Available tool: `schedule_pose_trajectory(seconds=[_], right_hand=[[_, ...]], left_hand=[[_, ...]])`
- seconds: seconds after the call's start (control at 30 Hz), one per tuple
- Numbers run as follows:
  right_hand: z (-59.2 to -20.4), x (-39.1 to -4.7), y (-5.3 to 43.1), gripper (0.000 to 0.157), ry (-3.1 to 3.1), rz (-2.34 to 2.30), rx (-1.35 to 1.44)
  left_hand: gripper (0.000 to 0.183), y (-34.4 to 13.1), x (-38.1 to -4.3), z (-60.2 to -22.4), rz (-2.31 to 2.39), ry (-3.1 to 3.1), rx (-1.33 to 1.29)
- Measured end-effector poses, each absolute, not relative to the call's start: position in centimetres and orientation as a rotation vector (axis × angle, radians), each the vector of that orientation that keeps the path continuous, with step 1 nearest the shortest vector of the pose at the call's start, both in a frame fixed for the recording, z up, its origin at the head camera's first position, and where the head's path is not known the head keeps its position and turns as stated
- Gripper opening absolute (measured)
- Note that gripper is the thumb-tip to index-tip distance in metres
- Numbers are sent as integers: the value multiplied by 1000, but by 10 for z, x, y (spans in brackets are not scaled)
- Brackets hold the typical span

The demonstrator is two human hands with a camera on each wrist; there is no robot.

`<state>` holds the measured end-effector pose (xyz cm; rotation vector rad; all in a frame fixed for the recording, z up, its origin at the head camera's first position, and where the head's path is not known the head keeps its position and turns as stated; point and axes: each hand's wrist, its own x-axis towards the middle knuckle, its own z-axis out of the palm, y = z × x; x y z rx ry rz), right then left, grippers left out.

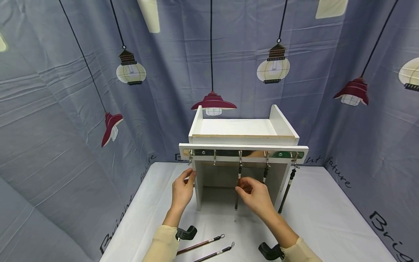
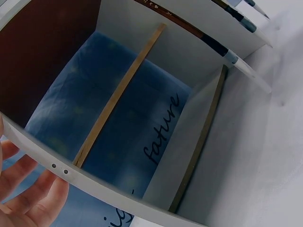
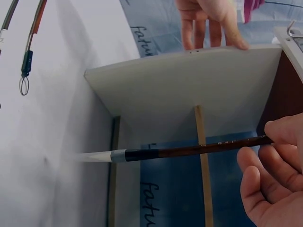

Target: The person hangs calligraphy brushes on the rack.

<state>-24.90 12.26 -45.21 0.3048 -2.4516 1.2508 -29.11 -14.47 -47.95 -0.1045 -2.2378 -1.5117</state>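
A calligraphy brush with a brown handle and white tip (image 3: 182, 152) hangs in front of the white shelf unit (image 1: 243, 141), below the middle hook (image 1: 240, 153). My right hand (image 1: 255, 194) pinches the upper part of its handle between thumb and fingers. My left hand (image 1: 183, 187) rests against the unit's left side panel (image 3: 189, 78); its fingers lie along the outer face, with the thumb at the front edge. Two more brushes hang to the right, a dark one (image 1: 285, 194) at the rail's end and another (image 1: 265, 174) partly behind my right hand.
A hook rail (image 1: 226, 159) with several metal hooks runs across the unit's front. Two brushes, one brown (image 1: 200, 245) and one dark (image 1: 214, 254), lie on the white tabletop (image 1: 330, 214) nearest me. A patterned grey-blue curtain (image 1: 176, 47) surrounds the table.
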Motion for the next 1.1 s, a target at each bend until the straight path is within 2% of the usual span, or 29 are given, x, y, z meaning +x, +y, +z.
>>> schedule_pose_trajectory(seconds=[0.53,1.1], right_hand=[[-441,-231,130,26,-2398,1213,307],[-441,-215,147,24,-2433,1243,314]], left_hand=[[46,-144,-289,-477,-1519,-2239,-101],[47,-145,-289,-479,-1513,-2240,-105]])
